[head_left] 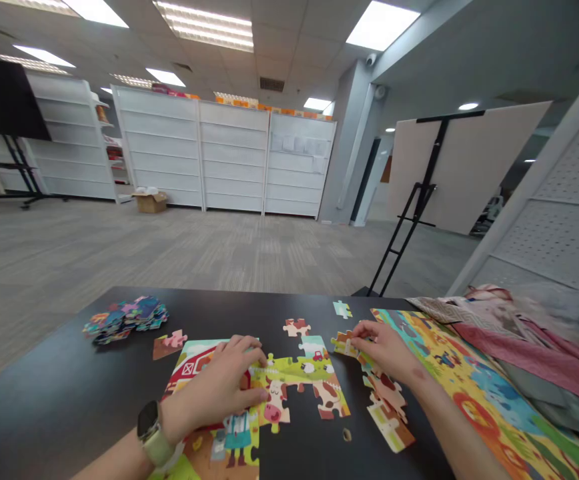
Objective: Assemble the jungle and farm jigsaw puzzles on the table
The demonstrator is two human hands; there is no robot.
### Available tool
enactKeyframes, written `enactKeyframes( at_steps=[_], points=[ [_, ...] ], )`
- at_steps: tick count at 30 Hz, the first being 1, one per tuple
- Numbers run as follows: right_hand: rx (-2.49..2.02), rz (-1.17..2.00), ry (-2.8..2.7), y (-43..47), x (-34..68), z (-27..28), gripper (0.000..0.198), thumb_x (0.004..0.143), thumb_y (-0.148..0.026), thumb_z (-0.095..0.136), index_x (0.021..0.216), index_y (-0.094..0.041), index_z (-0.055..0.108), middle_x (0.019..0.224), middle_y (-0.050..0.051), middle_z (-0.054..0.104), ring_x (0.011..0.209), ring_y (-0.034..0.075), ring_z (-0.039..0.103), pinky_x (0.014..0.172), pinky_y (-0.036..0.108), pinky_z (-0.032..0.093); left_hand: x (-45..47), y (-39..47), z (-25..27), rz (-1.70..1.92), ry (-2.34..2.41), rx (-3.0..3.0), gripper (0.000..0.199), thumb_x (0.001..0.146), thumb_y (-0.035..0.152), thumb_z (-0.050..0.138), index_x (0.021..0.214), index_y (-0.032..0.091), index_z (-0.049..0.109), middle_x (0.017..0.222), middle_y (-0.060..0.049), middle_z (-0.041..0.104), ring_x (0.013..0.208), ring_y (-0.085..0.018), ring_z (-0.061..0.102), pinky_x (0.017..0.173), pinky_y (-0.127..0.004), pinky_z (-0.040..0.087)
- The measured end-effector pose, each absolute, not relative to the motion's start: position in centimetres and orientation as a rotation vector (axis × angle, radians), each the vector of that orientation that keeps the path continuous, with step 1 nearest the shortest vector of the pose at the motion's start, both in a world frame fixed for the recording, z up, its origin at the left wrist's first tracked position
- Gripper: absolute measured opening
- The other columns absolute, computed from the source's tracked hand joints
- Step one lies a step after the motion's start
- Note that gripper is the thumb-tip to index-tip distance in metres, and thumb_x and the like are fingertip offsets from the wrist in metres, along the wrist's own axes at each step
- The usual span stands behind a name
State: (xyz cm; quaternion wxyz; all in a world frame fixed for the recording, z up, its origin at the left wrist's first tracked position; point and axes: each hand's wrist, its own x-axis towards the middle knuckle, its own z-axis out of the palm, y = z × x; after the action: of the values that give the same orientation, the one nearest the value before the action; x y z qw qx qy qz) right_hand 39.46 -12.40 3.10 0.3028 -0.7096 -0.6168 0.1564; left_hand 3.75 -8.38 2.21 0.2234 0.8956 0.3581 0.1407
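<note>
A partly joined jigsaw puzzle [294, 369] lies on the black table, showing a red barn, a cow and sheep on green hills. My left hand [219, 380], with a watch on its wrist, rests open on the barn part, fingers stretched to the right. To the right of the joined part, my right hand [382, 350] pinches a green puzzle piece [341, 342] between thumb and fingers. Below that hand is a row of loose puzzle pieces [392, 427], partly overlapping. A brown-and-pink piece [297, 327] lies above the joined part, and a pale blue piece [342, 309] sits farther back.
A heap of blue puzzle pieces [129, 317] is at the table's left, with pink and brown pieces [170, 343] nearer the puzzle. A colourful animal picture sheet [449, 360] and bagged cloth [534, 333] cover the right side. A small brown object [347, 435] lies near the front.
</note>
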Motion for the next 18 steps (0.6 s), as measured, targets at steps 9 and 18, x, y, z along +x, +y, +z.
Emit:
enactKeyframes(
  at_steps=[9, 18],
  points=[
    [-1.574, 0.577, -1.405, -15.9, 35.1, 5.4, 0.033, 0.079, -0.049, 0.067, 0.094, -0.02, 0.064, 0.078, 0.005, 0.071, 0.071, 0.02, 0.064, 0.06, 0.026, 0.047, 3.3, -8.1, 2.3, 0.379, 0.908, 2.586, 0.031, 0.088, 0.046, 0.07, 0.113, 0.028, 0.064, 0.131, -0.007, 0.056, 0.124, -0.033, 0.049, 0.105, -0.051, 0.038],
    [-1.69, 0.839, -1.84, -23.7, 22.7, -1.2, 0.021, 0.083, -0.032, 0.057, 0.093, -0.018, 0.071, 0.06, -0.003, 0.06, 0.047, 0.01, 0.047, 0.045, 0.02, 0.032, 3.0, -7.8, 2.1, 0.395, 0.871, 2.666, 0.029, 0.09, 0.044, 0.066, 0.114, 0.027, 0.064, 0.131, -0.006, 0.056, 0.118, -0.03, 0.052, 0.103, -0.047, 0.041]
  ],
)
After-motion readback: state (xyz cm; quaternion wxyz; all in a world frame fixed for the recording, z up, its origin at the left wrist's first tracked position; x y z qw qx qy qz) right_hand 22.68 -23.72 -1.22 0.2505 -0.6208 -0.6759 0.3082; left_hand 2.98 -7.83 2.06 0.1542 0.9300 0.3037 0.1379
